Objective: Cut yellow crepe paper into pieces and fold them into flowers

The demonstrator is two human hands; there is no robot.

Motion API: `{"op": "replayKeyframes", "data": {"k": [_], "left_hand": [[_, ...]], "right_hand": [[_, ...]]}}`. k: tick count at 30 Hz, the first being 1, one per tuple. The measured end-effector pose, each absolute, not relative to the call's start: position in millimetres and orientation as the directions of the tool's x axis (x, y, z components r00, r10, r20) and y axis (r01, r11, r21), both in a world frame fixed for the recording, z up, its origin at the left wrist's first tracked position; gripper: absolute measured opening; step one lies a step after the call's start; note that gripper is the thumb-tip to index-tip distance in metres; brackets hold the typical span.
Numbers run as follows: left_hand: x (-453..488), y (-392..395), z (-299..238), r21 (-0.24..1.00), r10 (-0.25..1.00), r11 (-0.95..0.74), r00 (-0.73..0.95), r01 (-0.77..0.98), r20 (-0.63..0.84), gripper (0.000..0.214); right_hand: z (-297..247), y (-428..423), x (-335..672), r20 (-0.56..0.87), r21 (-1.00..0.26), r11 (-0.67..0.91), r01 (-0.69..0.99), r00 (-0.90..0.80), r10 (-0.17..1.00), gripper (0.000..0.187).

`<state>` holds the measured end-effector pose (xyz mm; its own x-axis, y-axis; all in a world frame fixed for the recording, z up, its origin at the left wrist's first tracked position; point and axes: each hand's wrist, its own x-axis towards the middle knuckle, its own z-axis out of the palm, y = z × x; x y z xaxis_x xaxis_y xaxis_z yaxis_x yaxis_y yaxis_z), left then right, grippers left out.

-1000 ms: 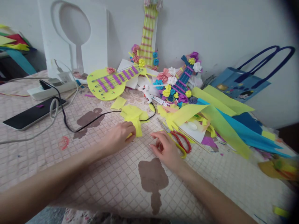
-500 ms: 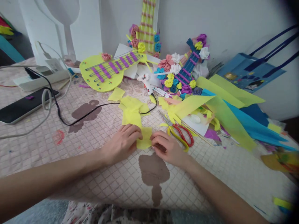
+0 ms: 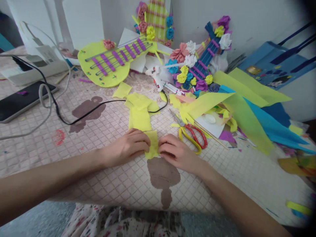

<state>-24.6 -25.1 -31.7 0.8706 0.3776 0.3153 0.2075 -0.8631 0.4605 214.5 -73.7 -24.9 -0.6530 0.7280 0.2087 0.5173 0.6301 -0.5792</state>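
A small yellow paper piece [image 3: 152,144] lies on the checked tablecloth near the front edge. My left hand [image 3: 128,146] pinches its left side with closed fingers. Its right side is gripped by my right hand [image 3: 174,152], fingers curled. Just beyond the piece lie more yellow paper scraps [image 3: 139,112]. Red and yellow scissors [image 3: 192,135] rest on the cloth right of my right hand, untouched.
A glue gun [image 3: 156,75] with a black cord, a yellow paper guitar [image 3: 108,61] and a blue flowered guitar [image 3: 202,62] stand at the back. A phone [image 3: 19,102] and power strip sit at the left. Green and blue paper sheets [image 3: 247,108] and a blue bag [image 3: 271,65] fill the right.
My left hand drew the yellow piece from the scrap pile toward me. My right hand left the scissors and closed on the piece's right side.
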Motion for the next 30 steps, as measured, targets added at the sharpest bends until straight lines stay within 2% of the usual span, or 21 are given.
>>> {"op": "replayKeyframes", "data": {"k": [7,12,19,23,30], "left_hand": [[-23,-27,-32,0.526,0.404,-0.834,0.836,0.17,0.371,0.018],[-26,-25,-26,0.479,0.317,-0.863,0.909,0.158,0.27,0.016],[-27,-22,-18,0.499,0.301,-0.849,0.934,0.171,0.194,0.015],[-26,-22,-16,0.511,0.301,-0.846,0.929,0.155,0.217,0.015],[-30,-21,-20,0.486,0.341,-0.86,0.883,0.155,0.322,0.018]], "right_hand": [[-24,-76,215,0.268,-0.586,0.652,0.481,-0.644,0.717,0.01],[-23,-80,214,0.22,-0.579,0.672,0.462,-0.705,0.675,0.011],[-22,-84,212,0.166,-0.628,0.617,0.473,-0.693,0.701,0.012],[-23,-83,211,0.167,-0.631,0.616,0.473,-0.692,0.702,0.009],[-26,-83,211,0.274,-0.681,0.604,0.415,-0.62,0.735,0.007]]}}
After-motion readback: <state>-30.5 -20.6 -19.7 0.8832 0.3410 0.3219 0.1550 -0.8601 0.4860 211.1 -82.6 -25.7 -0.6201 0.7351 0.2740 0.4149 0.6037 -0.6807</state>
